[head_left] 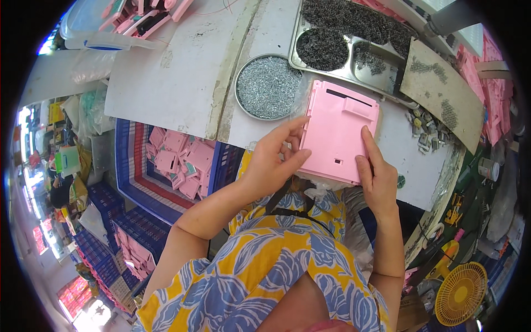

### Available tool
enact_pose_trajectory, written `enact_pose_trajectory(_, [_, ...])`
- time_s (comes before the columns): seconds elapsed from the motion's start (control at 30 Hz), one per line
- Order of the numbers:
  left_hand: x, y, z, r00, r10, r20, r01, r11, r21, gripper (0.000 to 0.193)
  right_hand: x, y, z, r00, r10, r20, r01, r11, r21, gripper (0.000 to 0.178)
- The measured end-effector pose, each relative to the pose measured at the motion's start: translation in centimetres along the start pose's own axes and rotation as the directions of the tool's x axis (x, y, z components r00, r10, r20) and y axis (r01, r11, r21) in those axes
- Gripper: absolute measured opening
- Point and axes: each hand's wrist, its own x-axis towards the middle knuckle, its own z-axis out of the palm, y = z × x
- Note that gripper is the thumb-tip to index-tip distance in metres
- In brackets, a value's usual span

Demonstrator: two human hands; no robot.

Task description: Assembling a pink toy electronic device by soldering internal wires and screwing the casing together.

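Panel [338,135], pink plastic, broad face up, at the near side of the worktop [166,94]; dark slot [348,97] and raised block [358,109] toward its far end, small square hole [337,161] toward the near end. Whether it rests flat or is slightly lifted: cannot tell. Left hand [282,148] holds the left edge, thumb and fingertips spaced along it. Right hand [378,176] holds the right edge, index finger extended, thumb lower down.

Handling note (judgement): share pressure evenly between both edges, level, so the panel neither flexes nor skids; fingertips clear of slot and hole. Clear film [299,99] shows beside the left edge; check none is pinched beneath.

Outward: round dish [236,91] of silvery screws, just left; steel tray [389,77] with dark, spring-like pieces, beyond; loose metal parts [425,131], right; blue crate [124,160] of pink pieces [180,160], lower left.
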Motion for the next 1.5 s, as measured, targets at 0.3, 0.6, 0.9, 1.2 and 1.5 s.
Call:
enact_pose_trajectory(0.3, [1.5, 1.0, -0.6, 0.990, -0.042, 0.132, 0.063, 0.984, -0.165, 0.068, -1.4, 1.2, 0.6, 0.994, 0.087, -0.063, -0.067, 0.963, 0.261, 0.056])
enact_pose_trajectory(0.6, [3.8, -0.3, -2.1, 0.995, -0.096, -0.020, 0.028, 0.475, -0.879, 0.075, -0.8, 3.5, -1.5, 0.987, 0.111, -0.114, -0.032, 0.840, 0.542, 0.050])
enact_pose_trajectory(0.9, [4.0, -2.3, 0.2, 0.997, -0.074, -0.013, 0.019, 0.419, -0.908, 0.073, 1.6, 1.8, -2.5, 0.978, -0.208, -0.004, 0.208, 0.978, -0.013, 0.029])
enact_pose_trajectory(1.2, [3.7, -2.0, 0.8, 0.997, -0.067, -0.026, 0.004, 0.411, -0.912, 0.071, 2.2, 2.7, -2.0, 0.945, -0.326, 0.017, 0.326, 0.945, -0.002, 0.023])
enact_pose_trajectory(1.5, [3.1, -1.8, 0.5, 0.998, -0.057, 0.000, 0.028, 0.488, -0.872, 0.071, 0.4, 1.0, -2.2, 0.993, -0.121, -0.006, 0.118, 0.975, -0.189, 0.040])
